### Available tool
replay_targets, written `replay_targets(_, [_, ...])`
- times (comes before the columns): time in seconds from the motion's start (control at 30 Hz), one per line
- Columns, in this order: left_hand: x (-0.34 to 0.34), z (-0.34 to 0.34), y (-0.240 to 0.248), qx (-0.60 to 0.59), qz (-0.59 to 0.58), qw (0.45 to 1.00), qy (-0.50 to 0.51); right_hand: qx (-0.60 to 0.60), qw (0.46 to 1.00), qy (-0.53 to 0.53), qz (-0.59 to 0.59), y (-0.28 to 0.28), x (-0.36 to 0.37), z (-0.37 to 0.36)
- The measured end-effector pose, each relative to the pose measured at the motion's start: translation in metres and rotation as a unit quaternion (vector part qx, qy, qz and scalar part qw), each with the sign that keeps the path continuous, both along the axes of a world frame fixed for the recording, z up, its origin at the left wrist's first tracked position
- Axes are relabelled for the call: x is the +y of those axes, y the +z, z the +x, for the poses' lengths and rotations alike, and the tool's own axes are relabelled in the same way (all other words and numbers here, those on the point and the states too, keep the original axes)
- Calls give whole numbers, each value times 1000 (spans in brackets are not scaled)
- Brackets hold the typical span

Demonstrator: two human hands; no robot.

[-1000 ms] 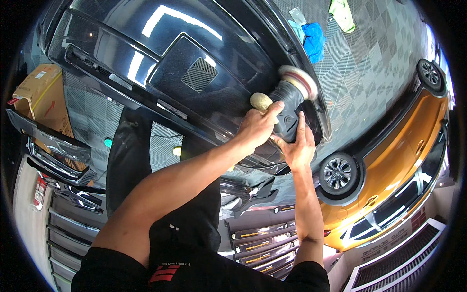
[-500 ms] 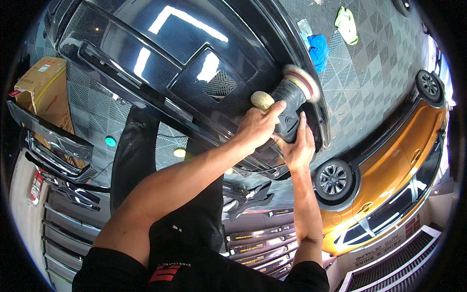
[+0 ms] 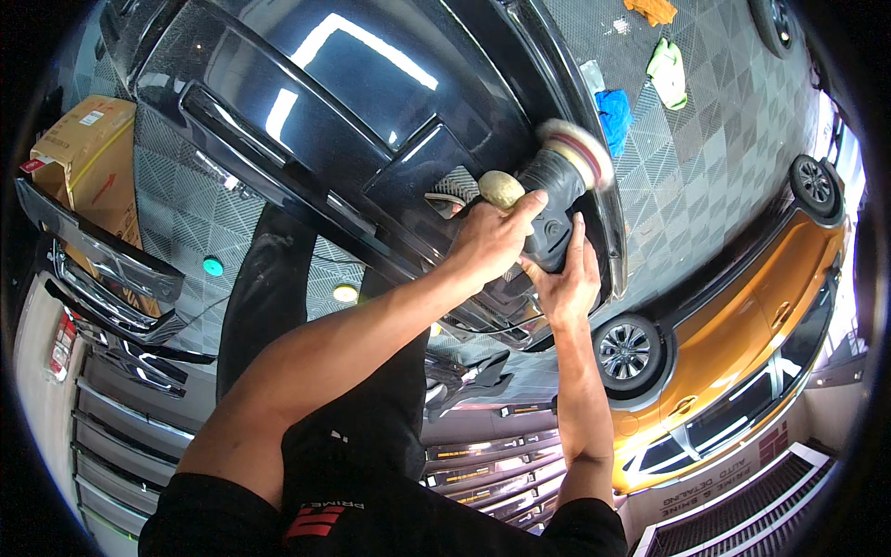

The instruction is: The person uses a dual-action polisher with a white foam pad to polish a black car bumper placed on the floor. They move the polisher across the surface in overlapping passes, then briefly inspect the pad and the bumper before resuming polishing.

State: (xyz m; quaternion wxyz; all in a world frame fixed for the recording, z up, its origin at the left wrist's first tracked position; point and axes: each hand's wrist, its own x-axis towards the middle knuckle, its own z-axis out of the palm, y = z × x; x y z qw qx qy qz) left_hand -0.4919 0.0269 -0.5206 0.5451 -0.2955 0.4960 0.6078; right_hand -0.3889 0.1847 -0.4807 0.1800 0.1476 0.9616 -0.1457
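The left hand (image 3: 490, 243) curls around the black polisher (image 3: 554, 226) beside its pale knob (image 3: 501, 189); the right hand (image 3: 568, 283) clasps its rear end. The tool sits at two o'clock, over the glossy black panel (image 3: 371, 102).

Left grip (image 3: 490, 243) and right grip (image 3: 569, 281) hold a polisher (image 3: 549, 184) at black bodywork (image 3: 334, 116).

There is one left hand (image 3: 489, 243) and one right hand (image 3: 568, 286), which makes two, and there is one polisher (image 3: 549, 200) with one round pad (image 3: 577, 156). One blue cloth (image 3: 613, 121), one green cloth (image 3: 667, 76) and one orange cloth (image 3: 652, 10) make three, plus one green disc (image 3: 213, 266) and at least one yellow disc (image 3: 345, 293). I count one big black car part (image 3: 390, 70), one brown box (image 3: 97, 167), one orange car (image 3: 715, 348), and three wheels (image 3: 628, 354), two of them on that car.
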Motion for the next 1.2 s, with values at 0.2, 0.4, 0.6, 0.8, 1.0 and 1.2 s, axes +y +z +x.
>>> replay_targets(0.2, [-6,-7,-7,15,-2,999,32,-8,1000,7,-2,2,-8,-21])
replay_targets(0.4, [-13,-16,-11,-21,-6,999,44,-4,1000,20,-7,1,-15,-35])
replay_targets(0.6, [-2,-8,0,-19,-22,999,19,-39,999,-7,12,5,-7,-13])
replay_targets(0.8, [8,3,6,-52,-3,997,-51,-46,999,-9,26,21,0,9])
replay_targets(1.0, [0,-12,9,-20,-9,1000,-20,-19,1000,9,13,24,-10,-13])
replay_targets(1.2, [-21,-40,5,-17,-15,1000,14,-32,999,9,7,23,-30,-52])
